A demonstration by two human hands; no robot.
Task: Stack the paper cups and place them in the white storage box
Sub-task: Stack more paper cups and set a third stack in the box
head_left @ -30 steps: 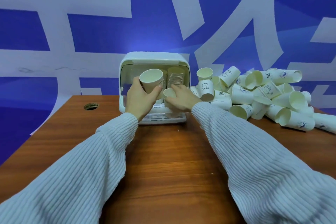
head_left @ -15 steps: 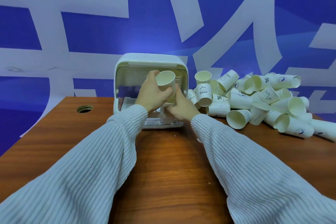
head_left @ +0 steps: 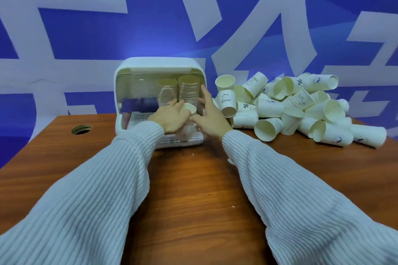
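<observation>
The white storage box (head_left: 160, 64) stands open at the table's far middle, with two tall stacks of paper cups (head_left: 189, 90) inside at its right. A short stack of cups (head_left: 187, 118) stands at the box's front right on the slotted tray. My left hand (head_left: 169, 117) grips this stack from the left, near its top cup. Just right of the stack is my right hand (head_left: 210, 117), its fingers spread and straight, the index finger raised by the box's right wall. A heap of loose paper cups (head_left: 297, 105) lies to the right of the box.
The wooden table (head_left: 193, 178) has a round cable hole (head_left: 81, 129) at far left. A blue wall with large white characters (head_left: 193, 6) rises directly behind the box and the heap. Two small white specks lie on the table in front of the box.
The cup my left hand held has gone down onto the short stack at the box's front. My right hand has let go of that stack and spread its fingers.
</observation>
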